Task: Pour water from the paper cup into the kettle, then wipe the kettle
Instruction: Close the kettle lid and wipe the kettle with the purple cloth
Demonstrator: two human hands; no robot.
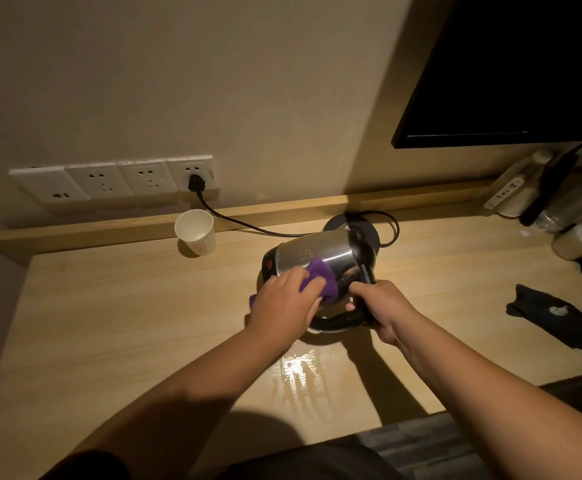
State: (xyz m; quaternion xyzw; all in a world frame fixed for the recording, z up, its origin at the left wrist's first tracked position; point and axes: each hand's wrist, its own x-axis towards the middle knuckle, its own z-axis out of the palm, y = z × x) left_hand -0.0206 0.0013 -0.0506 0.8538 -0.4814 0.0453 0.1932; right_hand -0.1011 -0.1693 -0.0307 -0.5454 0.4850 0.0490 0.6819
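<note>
A steel kettle (313, 254) with black trim lies tilted on its side over the wooden desk (126, 306), off its round black base (369, 230). My right hand (383, 310) grips the kettle's black handle. My left hand (286, 303) holds a purple cloth (317, 275) and presses it against the kettle's steel side. A white paper cup (196, 232) stands upright at the back left of the desk, apart from both hands.
A black cord (234, 221) runs from a wall socket (196, 181) to the base. A wet patch (300, 372) shines on the desk below the kettle. A dark cloth item (552, 320) lies at the right. Bottles and bags (559, 206) crowd the back right corner under a dark screen (507, 71).
</note>
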